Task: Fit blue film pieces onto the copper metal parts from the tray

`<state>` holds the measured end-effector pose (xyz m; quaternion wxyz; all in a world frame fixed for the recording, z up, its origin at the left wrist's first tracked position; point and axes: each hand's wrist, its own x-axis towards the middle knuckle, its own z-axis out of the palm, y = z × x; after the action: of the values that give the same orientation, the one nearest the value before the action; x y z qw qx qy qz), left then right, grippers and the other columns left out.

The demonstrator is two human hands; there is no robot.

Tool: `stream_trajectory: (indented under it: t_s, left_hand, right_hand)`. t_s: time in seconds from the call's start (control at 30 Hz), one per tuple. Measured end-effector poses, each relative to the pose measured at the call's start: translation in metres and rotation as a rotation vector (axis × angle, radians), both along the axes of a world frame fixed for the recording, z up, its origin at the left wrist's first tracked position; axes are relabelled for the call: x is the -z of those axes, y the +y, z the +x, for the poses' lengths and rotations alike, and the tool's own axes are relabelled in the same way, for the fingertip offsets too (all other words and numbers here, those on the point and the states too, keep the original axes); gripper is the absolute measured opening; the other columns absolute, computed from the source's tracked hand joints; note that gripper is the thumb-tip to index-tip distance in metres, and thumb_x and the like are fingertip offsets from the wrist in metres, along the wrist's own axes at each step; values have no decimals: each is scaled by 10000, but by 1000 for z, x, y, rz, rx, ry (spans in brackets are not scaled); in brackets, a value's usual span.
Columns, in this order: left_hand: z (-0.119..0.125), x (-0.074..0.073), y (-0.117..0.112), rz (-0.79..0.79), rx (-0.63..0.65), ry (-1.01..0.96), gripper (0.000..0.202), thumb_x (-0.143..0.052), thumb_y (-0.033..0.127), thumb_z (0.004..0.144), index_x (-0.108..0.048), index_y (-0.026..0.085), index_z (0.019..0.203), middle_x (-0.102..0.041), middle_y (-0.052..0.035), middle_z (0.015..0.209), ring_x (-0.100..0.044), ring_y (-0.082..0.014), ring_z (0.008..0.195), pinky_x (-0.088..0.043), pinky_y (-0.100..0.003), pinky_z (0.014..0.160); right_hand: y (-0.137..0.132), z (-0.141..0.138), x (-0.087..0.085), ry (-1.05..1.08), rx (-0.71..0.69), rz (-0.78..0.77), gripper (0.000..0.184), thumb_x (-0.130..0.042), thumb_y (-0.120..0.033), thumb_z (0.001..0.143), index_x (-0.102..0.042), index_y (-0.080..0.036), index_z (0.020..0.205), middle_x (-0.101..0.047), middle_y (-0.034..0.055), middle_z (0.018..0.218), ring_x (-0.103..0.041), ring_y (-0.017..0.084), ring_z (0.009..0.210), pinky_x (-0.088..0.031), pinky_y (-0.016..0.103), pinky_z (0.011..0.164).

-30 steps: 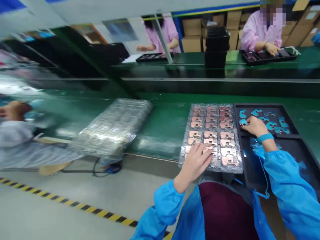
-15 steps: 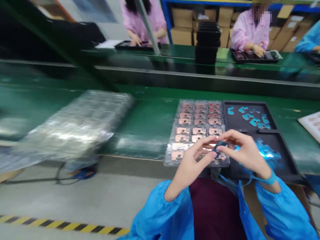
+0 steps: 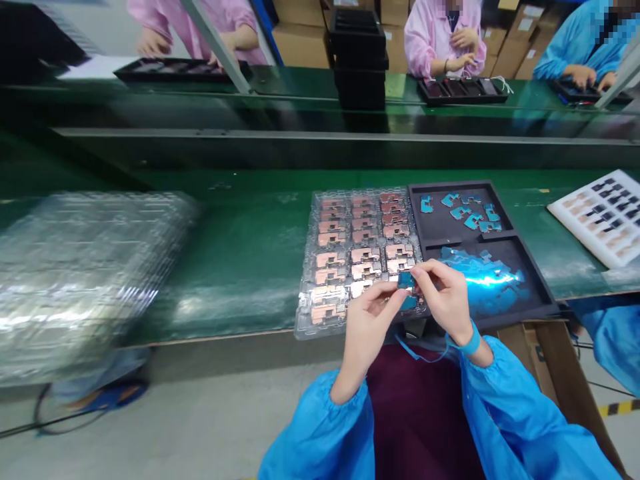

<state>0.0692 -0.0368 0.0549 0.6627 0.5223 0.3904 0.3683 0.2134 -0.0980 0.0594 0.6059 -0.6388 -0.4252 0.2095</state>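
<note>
Over the near right corner of a clear plastic tray, my left hand (image 3: 369, 323) and my right hand (image 3: 445, 293) pinch a small blue-faced circuit board (image 3: 406, 280) between thumbs and fingertips. Its lower part is partly behind my left fingers. Rows of copper-coloured circuit boards (image 3: 330, 259) sit in the clear tray (image 3: 306, 313) beneath. To the right is a black tray (image 3: 537, 283). Several blue-faced boards (image 3: 460, 213) lie spread in its far compartment, and a shiny heap of blue film pieces (image 3: 480, 283) fills much of the near one.
A stack of clear plastic trays (image 3: 85, 267) stands at the left of the green bench (image 3: 240, 267). At the right lies a white tray (image 3: 607, 223) of small black and tan parts. Across the bench, co-workers handle black trays beside a stack of black trays (image 3: 357, 60).
The view has swung right, so the bench appears shifted left. Both hands stay together on the board, which now shows more of its blue face; my right fingers have curled closer in.
</note>
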Motion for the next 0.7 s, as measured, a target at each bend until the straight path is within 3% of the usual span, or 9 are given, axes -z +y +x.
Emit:
stream_trajectory:
  t_s: [0.2, 0.37, 0.47, 0.63, 0.7]
  left_hand:
    - [0, 6, -3, 41, -64, 18, 229, -923, 361, 784, -780, 182, 803, -722, -11, 760, -691, -165, 723, -608, -251, 682]
    - [0, 8, -5, -108, 69, -85, 335, -916, 450, 820, -809, 177, 982, -799, -60, 948, -764, -208, 853, -682, -311, 758]
    - [0, 9, -5, -148, 99, -98, 373, -925, 484, 816, -797, 173, 977, -792, -55, 948, -765, -205, 844, -701, -326, 754]
    - [-1, 9, -5, -127, 53, -66, 380, -930, 506, 801, -774, 173, 896, -739, -25, 851, -720, -179, 770, -681, -291, 675]
    - [-2, 9, -5, -109, 51, -58, 363, -922, 496, 813, -782, 178, 916, -742, -26, 861, -715, -179, 784, -674, -287, 695]
  right_hand:
    - [-2, 0, 2, -72, -66, 52, 230, -691, -407, 1049, -757, -227, 923, -765, 32, 874, -711, 181, 729, -574, 290, 625]
    - [-3, -3, 5, -98, 39, 74, 230, -680, -363, 1068, -760, -226, 901, -728, 9, 794, -676, 163, 650, -550, 291, 607]
    - [-5, -2, 4, -149, 45, 83, 261, -614, -334, 1104, -775, -224, 930, -703, 4, 758, -668, 160, 632, -550, 295, 602]
    - [-8, 1, 1, -380, -12, 154, 186, -628, -234, 1081, -769, -242, 1202, -771, 90, 1099, -744, 222, 952, -624, 332, 705]
    - [-9, 2, 1, -474, -1, 186, 203, -674, -191, 1055, -768, -253, 1224, -765, 101, 1144, -738, 240, 1024, -647, 363, 767]
